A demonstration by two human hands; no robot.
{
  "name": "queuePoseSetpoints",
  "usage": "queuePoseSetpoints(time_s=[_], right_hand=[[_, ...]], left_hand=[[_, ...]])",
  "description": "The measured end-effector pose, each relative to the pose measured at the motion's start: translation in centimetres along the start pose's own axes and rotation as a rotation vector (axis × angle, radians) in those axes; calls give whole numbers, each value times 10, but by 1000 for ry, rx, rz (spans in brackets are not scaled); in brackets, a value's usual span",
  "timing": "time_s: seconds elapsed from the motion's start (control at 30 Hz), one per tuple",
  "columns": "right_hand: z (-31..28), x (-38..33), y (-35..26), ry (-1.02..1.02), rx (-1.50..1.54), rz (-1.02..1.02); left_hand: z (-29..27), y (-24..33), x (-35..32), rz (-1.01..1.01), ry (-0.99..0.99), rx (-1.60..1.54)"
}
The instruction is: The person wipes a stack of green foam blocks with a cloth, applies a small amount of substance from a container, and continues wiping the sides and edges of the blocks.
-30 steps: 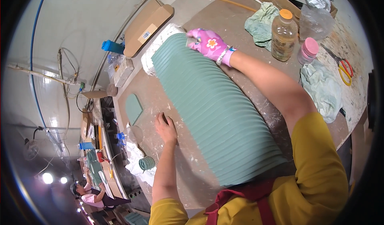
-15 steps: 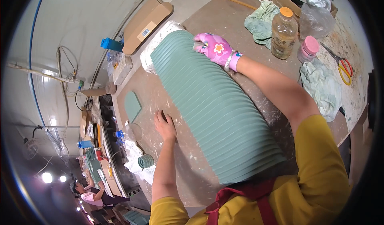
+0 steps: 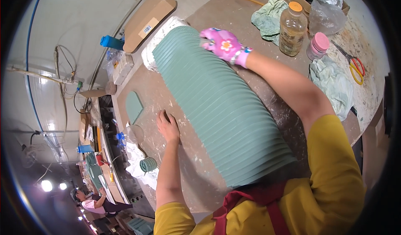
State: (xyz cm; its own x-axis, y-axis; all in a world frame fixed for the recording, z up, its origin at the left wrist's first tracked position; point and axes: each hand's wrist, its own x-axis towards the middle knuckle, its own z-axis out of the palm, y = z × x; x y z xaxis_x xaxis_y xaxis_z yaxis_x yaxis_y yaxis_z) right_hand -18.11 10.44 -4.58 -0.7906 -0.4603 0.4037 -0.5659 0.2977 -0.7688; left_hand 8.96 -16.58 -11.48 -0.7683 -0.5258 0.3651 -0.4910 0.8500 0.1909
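Ridged green row [image 3: 225, 109], mid-frame, seemingly complete; flat piece [image 3: 133, 107], left, apart. Right hand [image 3: 222, 44] curls, contents unclear; left hand [image 3: 168, 127] half-spread.

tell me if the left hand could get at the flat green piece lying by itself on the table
Probably yes: the bare left hand is near the flat green piece, on the same table, and only bare tabletop shows between them, so the way looks free.
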Motion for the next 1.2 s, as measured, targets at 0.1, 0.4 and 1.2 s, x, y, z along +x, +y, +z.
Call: queuePoseSetpoints(time_s=[0.1,0.4,1.2], right_hand=[[-29,-21,23,-258,-238,89],[-22,-43,-25,-88,76,-144],[-65,-107,-102,-311,-120,-322]], left_hand=[[-2,2,2,-25,-21,-28],[1,-7,4,-25,-61,-60],[0,-1,1,-66,-45,-26]])
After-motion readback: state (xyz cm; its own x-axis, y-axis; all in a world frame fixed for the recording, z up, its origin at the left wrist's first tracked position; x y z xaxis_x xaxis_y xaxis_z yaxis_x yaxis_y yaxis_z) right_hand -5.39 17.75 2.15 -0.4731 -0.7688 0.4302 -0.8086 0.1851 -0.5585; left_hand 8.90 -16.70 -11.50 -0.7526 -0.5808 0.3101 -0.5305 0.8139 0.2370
